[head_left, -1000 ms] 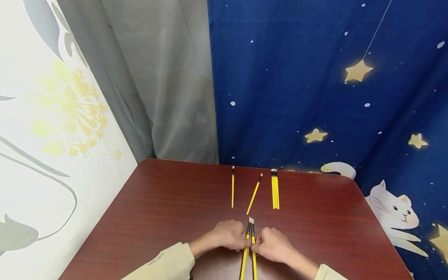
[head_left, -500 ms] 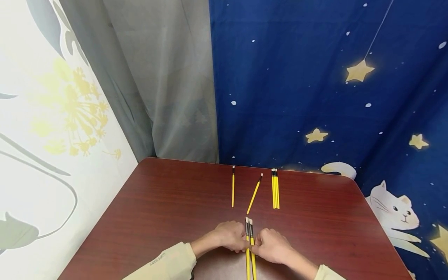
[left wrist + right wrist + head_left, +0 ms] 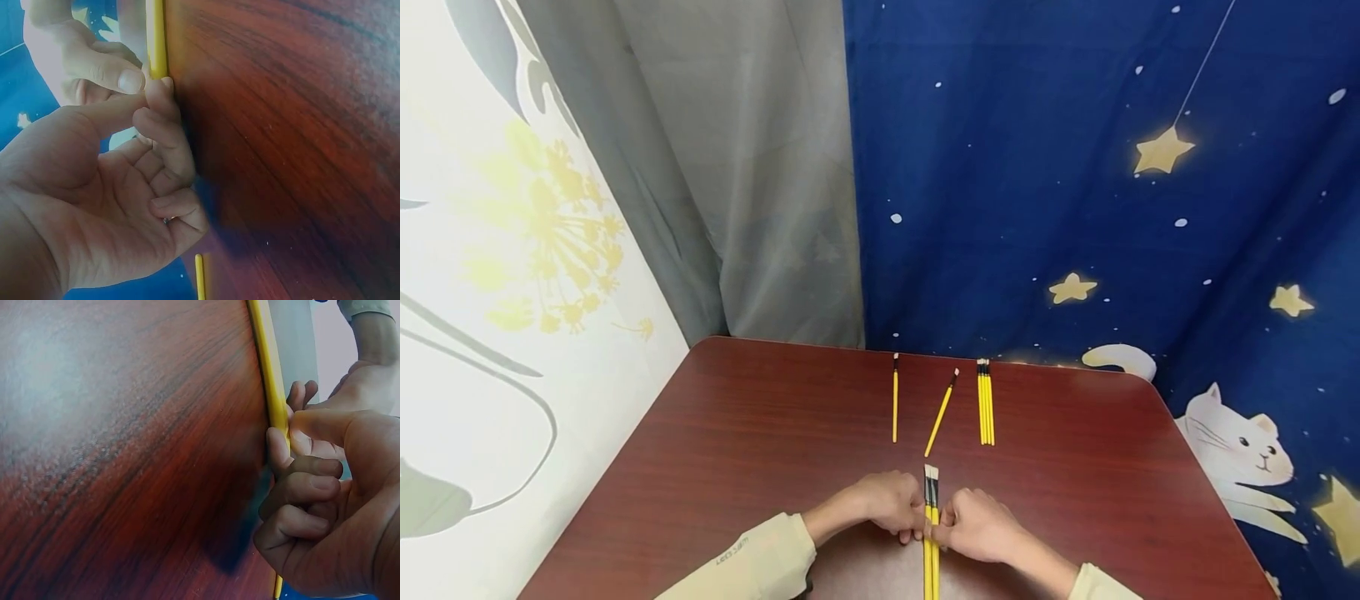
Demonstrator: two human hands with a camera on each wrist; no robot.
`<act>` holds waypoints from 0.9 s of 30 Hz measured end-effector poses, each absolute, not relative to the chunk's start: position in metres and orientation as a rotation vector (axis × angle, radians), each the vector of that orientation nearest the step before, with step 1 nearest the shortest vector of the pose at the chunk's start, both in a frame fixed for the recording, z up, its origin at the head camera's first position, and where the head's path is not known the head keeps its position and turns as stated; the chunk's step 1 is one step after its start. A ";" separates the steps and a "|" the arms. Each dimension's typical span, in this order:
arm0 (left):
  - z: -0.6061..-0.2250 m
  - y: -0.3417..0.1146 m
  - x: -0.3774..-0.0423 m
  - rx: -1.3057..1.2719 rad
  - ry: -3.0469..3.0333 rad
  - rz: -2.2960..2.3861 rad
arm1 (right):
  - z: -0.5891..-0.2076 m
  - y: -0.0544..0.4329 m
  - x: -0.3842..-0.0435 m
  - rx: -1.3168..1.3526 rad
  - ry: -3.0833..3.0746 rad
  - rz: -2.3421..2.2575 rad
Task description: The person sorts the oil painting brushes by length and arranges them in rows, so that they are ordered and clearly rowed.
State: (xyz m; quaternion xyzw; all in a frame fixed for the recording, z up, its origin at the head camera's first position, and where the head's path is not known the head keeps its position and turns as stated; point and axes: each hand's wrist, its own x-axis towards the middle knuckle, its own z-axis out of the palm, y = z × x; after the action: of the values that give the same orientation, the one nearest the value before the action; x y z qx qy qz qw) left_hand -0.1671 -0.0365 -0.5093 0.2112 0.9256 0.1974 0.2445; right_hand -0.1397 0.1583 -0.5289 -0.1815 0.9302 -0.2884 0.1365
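Observation:
Two flat-tipped paintbrushes with yellow handles lie side by side, bristles pointing away, at the front of the table in the head view: a left paintbrush (image 3: 927,562) and a right paintbrush (image 3: 936,562). Thumb and forefinger of my left hand (image 3: 891,504) pinch the pair from the left, just below the black ferrules. From the other side, my right hand (image 3: 981,525) pinches them with its thumb and forefinger. Both wrist views show a yellow handle (image 3: 157,37) at the fingertips, the other fingers curled loosely. Which brush each hand grips is partly hidden by the fingers.
Farther back lie a lone paintbrush (image 3: 895,408), a slanted paintbrush (image 3: 942,413) and a tight row of several paintbrushes (image 3: 986,404). The dark red table (image 3: 760,417) ends at a grey curtain (image 3: 790,208) and a blue starry curtain (image 3: 985,208).
The two front paintbrushes have gone from splayed apart to parallel and close together. The left one's handle has swung right. Both hands stay nearly in place; the head view has shifted slightly.

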 end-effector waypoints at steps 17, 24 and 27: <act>-0.499 -0.049 -0.181 0.563 2.570 0.546 | -0.526 0.165 -0.148 -0.556 2.668 -0.886; -0.493 -0.062 -0.199 0.494 2.611 0.763 | -0.530 0.169 -0.169 -0.433 2.776 -1.075; -0.493 -0.067 -0.208 0.464 2.641 0.819 | -0.531 0.169 -0.179 -0.348 2.837 -1.137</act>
State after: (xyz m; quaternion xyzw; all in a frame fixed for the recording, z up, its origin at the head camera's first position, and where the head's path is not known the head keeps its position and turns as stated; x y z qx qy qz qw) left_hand -0.2084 -0.0667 -0.4926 0.1632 0.9286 0.2878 0.1681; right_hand -0.1790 0.1689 -0.5315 -0.1129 0.9217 -0.3696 0.0328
